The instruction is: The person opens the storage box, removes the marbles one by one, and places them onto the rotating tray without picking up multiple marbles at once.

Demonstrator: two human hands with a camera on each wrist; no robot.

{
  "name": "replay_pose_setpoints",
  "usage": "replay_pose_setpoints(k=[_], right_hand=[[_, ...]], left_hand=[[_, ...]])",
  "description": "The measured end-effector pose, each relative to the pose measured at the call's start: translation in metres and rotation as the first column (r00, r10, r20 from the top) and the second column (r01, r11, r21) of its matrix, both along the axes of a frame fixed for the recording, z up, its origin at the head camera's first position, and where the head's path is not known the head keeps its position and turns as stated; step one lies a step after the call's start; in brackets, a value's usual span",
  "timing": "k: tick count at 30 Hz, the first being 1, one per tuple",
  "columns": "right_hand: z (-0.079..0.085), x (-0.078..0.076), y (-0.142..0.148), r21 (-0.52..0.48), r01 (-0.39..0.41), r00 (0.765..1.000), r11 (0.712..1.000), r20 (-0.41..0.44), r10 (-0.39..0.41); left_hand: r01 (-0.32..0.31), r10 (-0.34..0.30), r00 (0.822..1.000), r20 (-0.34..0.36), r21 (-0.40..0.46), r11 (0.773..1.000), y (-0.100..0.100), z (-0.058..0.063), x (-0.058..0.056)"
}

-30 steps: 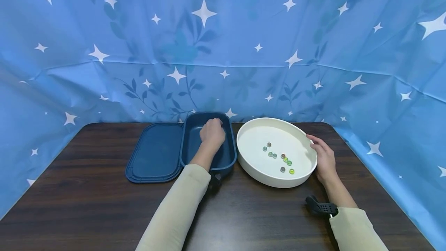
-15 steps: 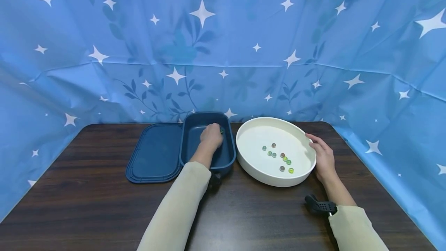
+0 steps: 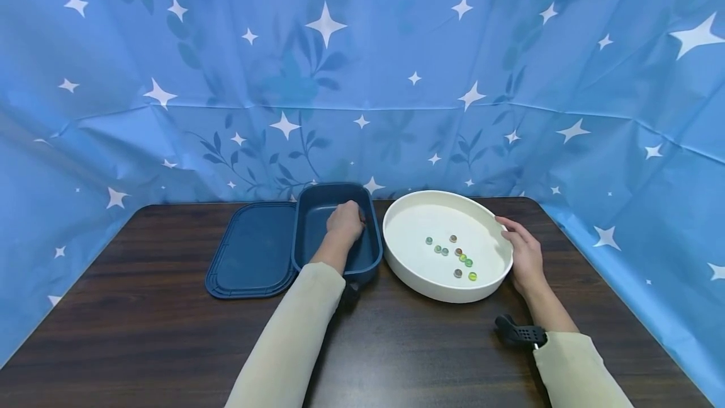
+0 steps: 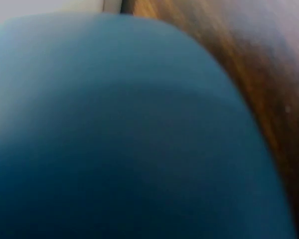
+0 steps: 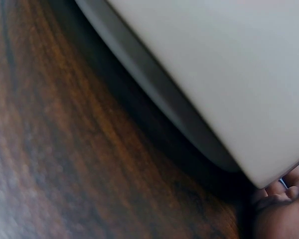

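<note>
My left hand (image 3: 344, 222) reaches down into a dark blue rectangular box (image 3: 306, 232), fingers bent and fingertips hidden from the head camera. Whether it pinches anything is not visible. The left wrist view is filled by the blurred box wall (image 4: 139, 124). With my right hand (image 3: 528, 260) I hold the right rim of a round white tray (image 3: 447, 291), thumb at the inner side of the rim. Several glass marbles, among them a yellow-green marble (image 3: 472, 276) and a brownish marble (image 3: 453, 238), lie on its floor. Close up in the right wrist view, fingers (image 5: 276, 189) show beside the tray wall (image 5: 224, 64).
A dark blue lid (image 3: 252, 250) lies flat left of the box, right against it. Box and tray stand side by side near the back edge of the dark wooden table (image 3: 141, 332). Behind them hangs a blue curtain (image 3: 391, 80) with white stars.
A brownish marble has rolled rightward across the tray floor. A green spot seen beside my left fingers half a second ago is now hidden. My right hand stays on the rim.
</note>
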State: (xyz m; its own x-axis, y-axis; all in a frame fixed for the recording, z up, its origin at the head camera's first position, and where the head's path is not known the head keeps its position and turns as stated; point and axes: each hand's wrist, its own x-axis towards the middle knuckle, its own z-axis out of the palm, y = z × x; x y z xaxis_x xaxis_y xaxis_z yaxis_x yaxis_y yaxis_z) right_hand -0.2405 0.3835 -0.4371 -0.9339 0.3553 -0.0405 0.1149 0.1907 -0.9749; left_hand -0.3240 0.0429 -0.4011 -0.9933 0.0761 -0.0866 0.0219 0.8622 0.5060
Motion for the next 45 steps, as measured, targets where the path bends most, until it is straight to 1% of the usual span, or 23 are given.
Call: replay_pose_setpoints(k=[6,11,13,16,21,25,27,29,33,37,40,45], right_hand=[[0.001,0.000,0.000,-0.001,0.000,1.000,1.000,-0.005,0.000],[0.001,0.000,0.000,-0.003,-0.008,1.000,1.000,-0.010,0.008],[0.001,0.000,0.000,-0.006,-0.007,1.000,1.000,-0.007,0.007],[-0.001,0.000,0.000,-0.012,-0.005,1.000,1.000,-0.004,0.005],[-0.003,0.000,0.000,-0.003,0.000,1.000,1.000,-0.010,0.000],[-0.004,0.000,0.001,-0.001,0.000,1.000,1.000,-0.020,0.000],[-0.004,0.000,0.001,-0.011,-0.005,1.000,1.000,-0.024,0.005],[-0.003,0.000,0.002,-0.011,-0.008,1.000,1.000,-0.026,0.008],[-0.002,0.000,0.000,0.002,-0.006,1.000,1.000,-0.018,0.006],[-0.001,0.001,0.000,0.013,-0.006,1.000,1.000,-0.017,0.006],[-0.001,0.001,0.000,0.011,-0.008,1.000,1.000,-0.017,0.008],[-0.002,0.001,0.000,0.001,-0.007,1.000,1.000,-0.018,0.007]], left_hand=[[-0.001,0.002,1.000,-0.017,0.033,0.999,0.000,0.000,0.001],[-0.006,0.007,1.000,-0.012,0.043,0.999,-0.001,0.001,0.002],[-0.016,0.016,1.000,-0.010,0.051,0.999,-0.001,0.001,0.002],[-0.044,0.046,0.999,-0.023,0.093,0.995,-0.001,0.003,0.003],[-0.073,0.089,0.993,-0.080,0.189,0.979,-0.001,0.009,0.007],[-0.047,0.086,0.984,-0.155,0.241,0.969,0.001,0.016,0.011],[-0.023,0.074,0.981,-0.180,0.270,0.963,0.002,0.020,0.012],[0.000,0.060,0.980,-0.188,0.300,0.954,0.003,0.023,0.013],[0.045,0.013,0.986,-0.166,0.344,0.938,0.008,0.032,0.017],[0.115,-0.065,0.987,-0.145,0.366,0.924,0.018,0.039,0.021],[0.166,-0.124,0.982,-0.139,0.350,0.922,0.029,0.041,0.022],[0.233,-0.202,0.970,-0.137,0.269,0.934,0.050,0.037,0.023]])
